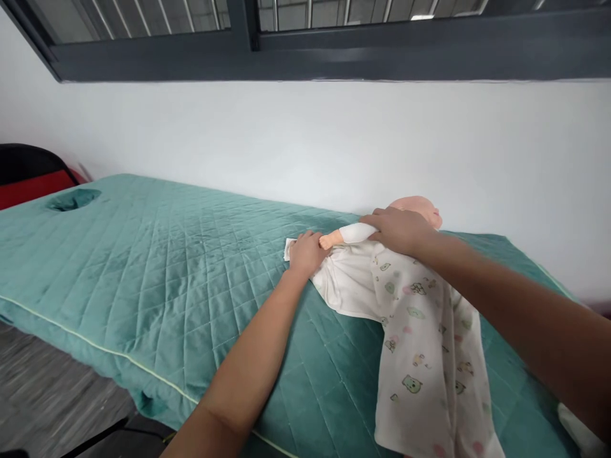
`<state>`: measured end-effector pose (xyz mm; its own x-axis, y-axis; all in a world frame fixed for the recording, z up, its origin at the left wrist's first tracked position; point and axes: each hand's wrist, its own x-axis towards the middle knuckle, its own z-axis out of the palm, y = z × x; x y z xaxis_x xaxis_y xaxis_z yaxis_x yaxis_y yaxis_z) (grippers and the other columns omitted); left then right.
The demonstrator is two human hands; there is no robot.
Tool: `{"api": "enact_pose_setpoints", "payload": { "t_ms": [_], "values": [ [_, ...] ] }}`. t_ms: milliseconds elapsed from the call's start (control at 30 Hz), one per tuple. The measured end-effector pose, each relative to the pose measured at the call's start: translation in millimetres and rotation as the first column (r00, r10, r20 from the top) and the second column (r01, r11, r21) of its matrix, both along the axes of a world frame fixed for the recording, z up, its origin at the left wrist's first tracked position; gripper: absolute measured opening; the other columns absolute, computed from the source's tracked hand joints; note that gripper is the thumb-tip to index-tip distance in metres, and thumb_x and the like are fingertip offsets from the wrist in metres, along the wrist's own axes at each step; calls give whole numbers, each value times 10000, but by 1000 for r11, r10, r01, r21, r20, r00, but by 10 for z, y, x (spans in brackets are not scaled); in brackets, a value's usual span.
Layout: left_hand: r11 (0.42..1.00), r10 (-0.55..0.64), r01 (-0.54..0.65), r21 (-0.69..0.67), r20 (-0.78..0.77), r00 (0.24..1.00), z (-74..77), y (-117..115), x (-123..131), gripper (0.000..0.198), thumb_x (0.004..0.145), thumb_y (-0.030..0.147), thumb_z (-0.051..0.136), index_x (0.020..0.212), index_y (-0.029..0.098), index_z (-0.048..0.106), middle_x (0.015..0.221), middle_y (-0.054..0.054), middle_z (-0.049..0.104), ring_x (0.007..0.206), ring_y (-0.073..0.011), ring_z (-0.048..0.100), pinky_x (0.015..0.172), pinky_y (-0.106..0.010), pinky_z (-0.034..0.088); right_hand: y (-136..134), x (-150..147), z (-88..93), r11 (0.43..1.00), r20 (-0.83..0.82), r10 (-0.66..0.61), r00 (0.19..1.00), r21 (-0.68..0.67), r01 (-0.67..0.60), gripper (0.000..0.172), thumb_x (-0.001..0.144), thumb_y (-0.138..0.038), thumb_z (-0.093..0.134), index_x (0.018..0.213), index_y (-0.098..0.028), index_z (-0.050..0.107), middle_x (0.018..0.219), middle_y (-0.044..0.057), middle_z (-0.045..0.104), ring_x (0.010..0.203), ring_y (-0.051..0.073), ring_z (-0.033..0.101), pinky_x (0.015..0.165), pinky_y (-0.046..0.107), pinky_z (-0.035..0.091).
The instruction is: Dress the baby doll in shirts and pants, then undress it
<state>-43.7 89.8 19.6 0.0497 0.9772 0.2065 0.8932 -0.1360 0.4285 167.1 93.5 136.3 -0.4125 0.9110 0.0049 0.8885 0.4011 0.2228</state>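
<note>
A baby doll [414,205] lies on the green quilted bed cover, its head near the wall. One doll arm [357,233], white above and skin-toned at the hand, points left. White baby clothing [420,331] printed with small animals spreads below the doll toward the near edge. My left hand [307,253] rests at the end of the plain white sleeve, fingers bent over the cloth beside the doll's hand; its grip is partly hidden. My right hand [398,230] is wrapped over the doll's upper arm and shoulder, just below the head.
The green bed [157,273] runs along a white wall [267,140] and has a round hole [74,200] at far left. A dark-framed window [305,54] is above. A red and black object [35,178] stands at left. Grey floor [52,388] shows at lower left.
</note>
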Motion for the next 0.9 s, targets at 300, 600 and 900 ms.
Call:
{"api": "enact_pose_setpoints", "payload": {
  "t_ms": [300, 600, 900],
  "values": [
    [984, -68, 22, 176, 258, 964, 51, 25, -93, 261, 920, 248, 599, 1177, 205, 594, 1205, -69, 682, 1088, -215, 643, 884, -319, 500, 127, -183, -215, 997, -67, -34, 997, -75, 28, 288, 910, -322, 573, 1188, -274, 630, 1152, 77, 685, 1032, 279, 630, 726, 348, 444],
    [976, -97, 132, 171, -201, 975, 55, -6, -66, 437, 993, 369, 543, 1422, 281, 530, 1290, -63, 656, 1218, -257, 578, 990, -389, 434, 273, -329, -312, 995, -48, -5, 999, -100, 0, 247, 909, -261, 546, 1122, -208, 659, 1119, 132, 687, 987, 305, 644, 744, 378, 442],
    [992, -57, 78, 98, -198, 978, 24, 8, -116, 459, 1002, 366, 511, 1453, 285, 520, 1301, -74, 666, 1244, -276, 580, 1002, -412, 448, -111, 107, -296, 998, -494, -36, 869, 22, 54, 398, 977, -350, 486, 1328, -213, 615, 1369, 115, 650, 1251, 336, 582, 964, 479, 487]
  ]
}}
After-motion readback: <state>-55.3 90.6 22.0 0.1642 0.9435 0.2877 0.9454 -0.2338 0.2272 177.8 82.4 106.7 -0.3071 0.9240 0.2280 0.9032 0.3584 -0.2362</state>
